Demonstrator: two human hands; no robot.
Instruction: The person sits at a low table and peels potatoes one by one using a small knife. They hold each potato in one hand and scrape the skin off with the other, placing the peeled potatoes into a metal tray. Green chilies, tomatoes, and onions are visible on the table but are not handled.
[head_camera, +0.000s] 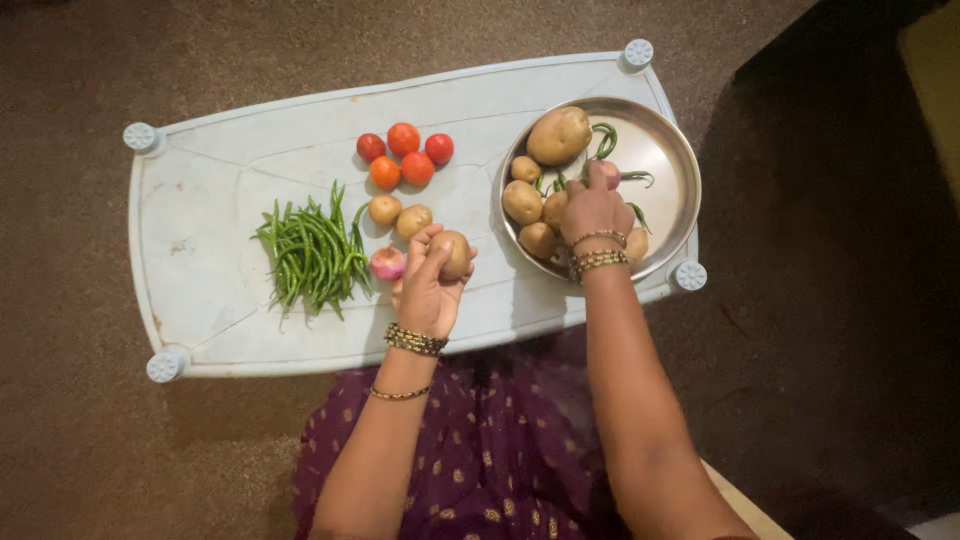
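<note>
Two hands: both busy.
Left hand (428, 290): fingers clamped on potato (452, 253), lifted above surface (200, 250).
Right hand (596, 208): fingers closed around onion (610, 172) in steel bowl (672, 165), sorting-style.

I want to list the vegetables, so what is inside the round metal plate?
The metal plate holds several potatoes and some green chillies. The right hand reaches in and covers whatever lies beneath it.
</note>
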